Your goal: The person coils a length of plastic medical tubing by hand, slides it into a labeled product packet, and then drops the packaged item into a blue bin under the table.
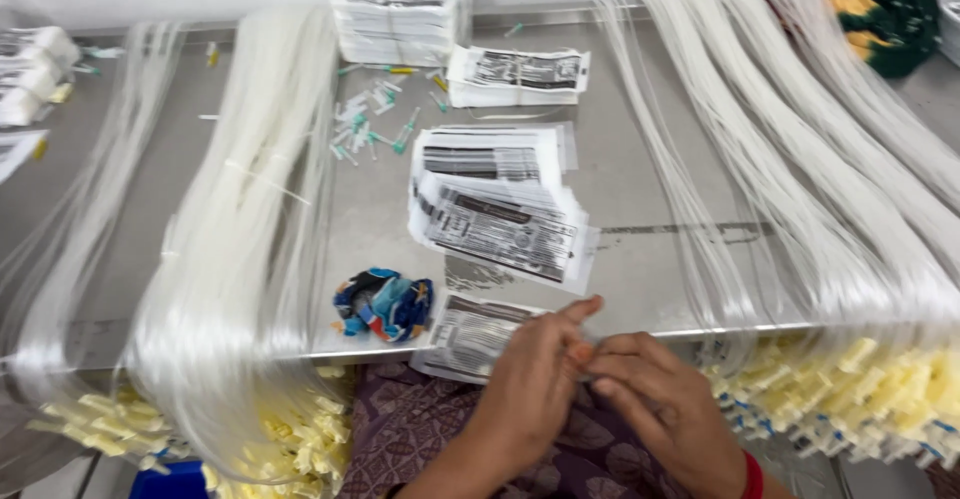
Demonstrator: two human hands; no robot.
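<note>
Hands at bench edge, head view. Left hand (530, 379) and right hand (665, 409) brought together at the near rim of the steel bench (650, 209), just right of a printed clear pouch (475, 334) overhanging that rim. Fingers (580, 311) of both hands pressed tip to tip, seemingly pinching something small and pale between them; item itself too blurred to identify. Pouch lying within immediate reach of the left hand, probably so placed for pick-up without stretching.

Landmark: fanned stack of printed pouches (500, 219) at bench centre. Beyond the stack, two more pouch bundles (515, 77) and (400, 17), apparently reserve stock. Left of the stack, scattered small teal-capped parts (365, 124); nearer and left, a crumpled multicoloured cloth (385, 304). Further left, a thick hank of clear tubing (240, 229); right of the stack, several similar hanks (800, 179). All hanks draped across the bench with yellow end fittings (860, 379) hanging over the near rim, presumably keeping strands straight, untangled and end-first toward the worker. Patterned purple garment (420, 429) below the rim; red bangle (752, 474) on the right wrist.
</note>
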